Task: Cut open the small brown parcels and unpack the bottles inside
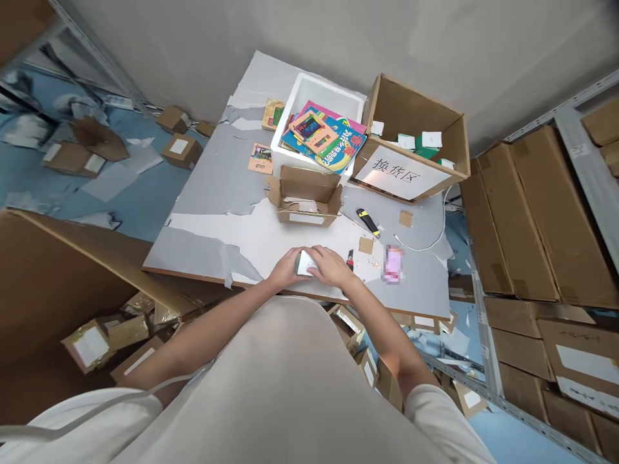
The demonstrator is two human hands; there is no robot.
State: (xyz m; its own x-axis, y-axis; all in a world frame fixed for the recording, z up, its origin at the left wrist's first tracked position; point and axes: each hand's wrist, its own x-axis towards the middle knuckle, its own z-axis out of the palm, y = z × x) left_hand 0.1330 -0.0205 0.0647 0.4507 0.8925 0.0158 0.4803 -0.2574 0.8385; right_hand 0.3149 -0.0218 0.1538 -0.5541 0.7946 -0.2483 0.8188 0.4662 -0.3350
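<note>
Both my hands hold a small box with a white label (pixel 306 263) at the front of the table. My left hand (pixel 286 267) closes around its left side, where a bit of dark green shows. From the right, my right hand (pixel 329 265) wraps it, fingers over the far edge. Beyond my hands an opened cardboard box (pixel 303 219) stands with its flaps up, some whitish material inside it. A red and black object (pixel 350 259), partly hidden, lies just right of my right hand. Further right is a black and yellow utility knife (pixel 368 222).
A white foam box (pixel 285 138) holds booklets; a large carton (pixel 418 116) beside it contains green and white boxes. Cardboard squares (pixel 366 245), a white cable (pixel 425 248) and a blurred pink item (pixel 393 264) lie on the right. Shelves of cartons (pixel 565 212) flank the table (pixel 203 193).
</note>
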